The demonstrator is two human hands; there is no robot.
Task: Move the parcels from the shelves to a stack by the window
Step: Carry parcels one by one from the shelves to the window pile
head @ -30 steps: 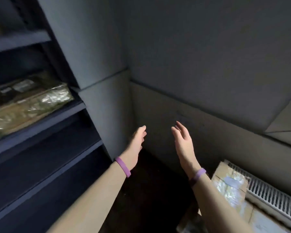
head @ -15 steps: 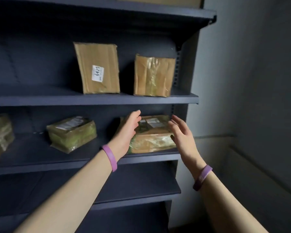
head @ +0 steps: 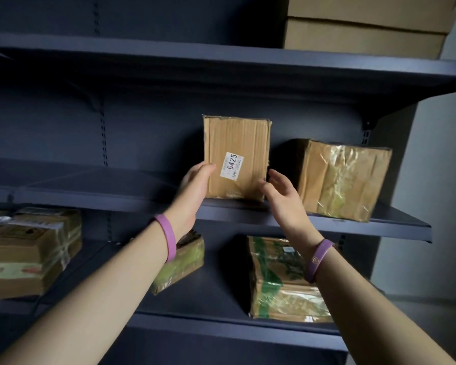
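Note:
A brown cardboard parcel (head: 237, 143) with a white "6425" label stands upright on the middle shelf (head: 95, 191). My left hand (head: 195, 185) rests against its lower left edge, fingers curled on the front. My right hand (head: 279, 193) is spread at its lower right corner, touching or just short of it. A taped parcel (head: 345, 180) stands to its right. On the shelf below lie a green-taped parcel (head: 277, 280), a smaller one (head: 184, 259) partly behind my left forearm, and a larger one (head: 29, 248) at the left.
Two stacked cardboard boxes (head: 363, 30) sit on the top shelf at the right. The dark shelving unit ends at an upright post (head: 369, 133) on the right, with a grey wall (head: 437, 180) beyond it.
My view swung from the corner by the radiator to the shelves and then rose. Both hands lifted from the lower-shelf parcel to either side of the labelled parcel on the middle shelf.

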